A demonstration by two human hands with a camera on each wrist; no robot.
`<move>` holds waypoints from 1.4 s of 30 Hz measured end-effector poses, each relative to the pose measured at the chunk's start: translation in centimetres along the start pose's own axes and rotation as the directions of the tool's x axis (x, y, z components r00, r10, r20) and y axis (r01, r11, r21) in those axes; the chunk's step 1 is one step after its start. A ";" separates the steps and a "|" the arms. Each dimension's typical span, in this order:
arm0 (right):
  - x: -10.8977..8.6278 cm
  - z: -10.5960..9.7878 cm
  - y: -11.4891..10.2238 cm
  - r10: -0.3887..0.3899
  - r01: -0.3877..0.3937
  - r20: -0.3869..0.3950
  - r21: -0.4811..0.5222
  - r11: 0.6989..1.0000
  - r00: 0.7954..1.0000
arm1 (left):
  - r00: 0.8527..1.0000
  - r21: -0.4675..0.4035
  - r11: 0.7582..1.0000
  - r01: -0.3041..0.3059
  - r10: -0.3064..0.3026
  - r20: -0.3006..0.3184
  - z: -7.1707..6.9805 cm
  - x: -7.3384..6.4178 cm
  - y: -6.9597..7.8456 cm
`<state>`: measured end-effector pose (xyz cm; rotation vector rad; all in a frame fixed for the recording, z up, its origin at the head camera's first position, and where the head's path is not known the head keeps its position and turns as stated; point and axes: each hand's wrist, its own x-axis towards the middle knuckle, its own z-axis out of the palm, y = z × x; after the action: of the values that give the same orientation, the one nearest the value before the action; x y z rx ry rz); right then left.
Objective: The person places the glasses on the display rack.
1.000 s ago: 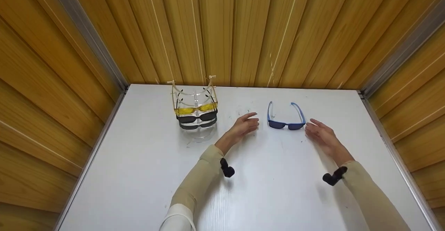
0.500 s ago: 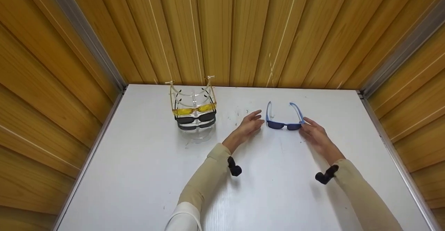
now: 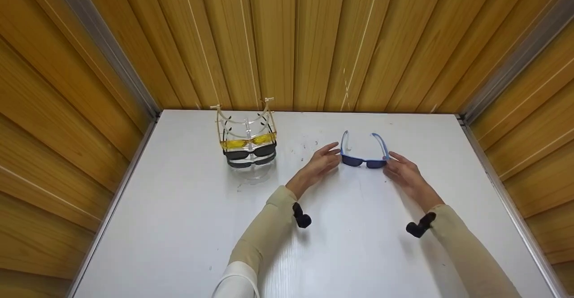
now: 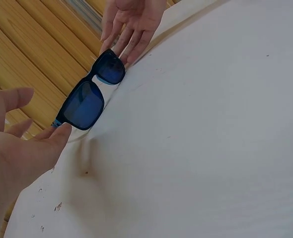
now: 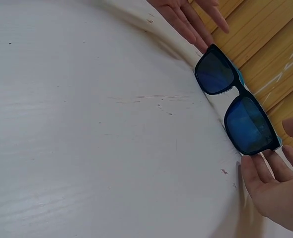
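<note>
A pair of blue sunglasses (image 3: 353,161) with dark lenses stands on the white table, its temples unfolded and pointing to the back wall. My left hand (image 3: 319,162) is at its left corner, fingers extended. At the right corner is my right hand (image 3: 409,172), fingertips against the frame. In the left wrist view, a fingertip of the left hand (image 4: 32,153) meets the lower corner of the sunglasses (image 4: 84,105), thumb apart. The right wrist view has fingers of the right hand (image 5: 275,193) under the near corner of the sunglasses (image 5: 248,126), thumb raised away.
To the left, a clear display stand (image 3: 248,130) holds yellow glasses (image 3: 242,144) above black sunglasses (image 3: 238,154) and another dark pair (image 3: 240,164). Wood-patterned panels (image 3: 314,42) rise behind and beside the white table (image 3: 157,226). Small marks dot its surface.
Both hands have moved inward to the sides of the blue sunglasses, the right one leftward and the left one rightward. The glasses on the stand stay put.
</note>
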<state>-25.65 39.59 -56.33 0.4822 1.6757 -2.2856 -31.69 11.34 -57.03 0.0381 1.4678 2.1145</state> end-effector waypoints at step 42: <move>-2.9 0.0 1.2 0.164 -0.125 0.204 -0.191 0.974 0.965 | 0.990 0.061 0.990 0.126 -0.130 0.056 -3.4 -5.1 0.1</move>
<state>-22.57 39.25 -56.15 0.2916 1.6555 -1.9844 -28.56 6.08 -56.86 0.0278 1.4554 1.9526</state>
